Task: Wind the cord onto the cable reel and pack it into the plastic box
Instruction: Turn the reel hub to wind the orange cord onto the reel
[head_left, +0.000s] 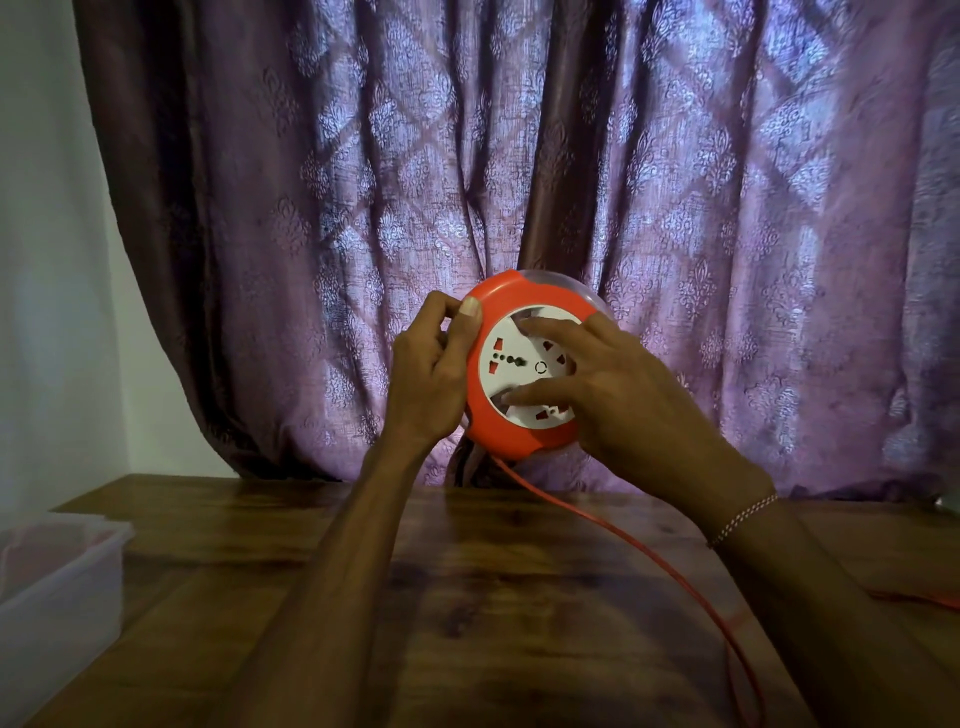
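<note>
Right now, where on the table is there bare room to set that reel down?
The table is bare between the box and the left arm, and along the far edge by the curtain, left of the cord. The right side is crowded: the cord trails from the reel across it.

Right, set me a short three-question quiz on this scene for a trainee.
1. True or false: the round orange plastic cable reel lies flat on the dark wooden table.
2. Which hand curls round the reel's rim? A) left hand B) right hand C) neither
3. Fill in: the thin orange cord leaves the reel at its ____ edge.
Key: 1 false, it is held up above the table. 2 A; the right hand's straight fingers press the white socket face. 3 bottom.
</note>
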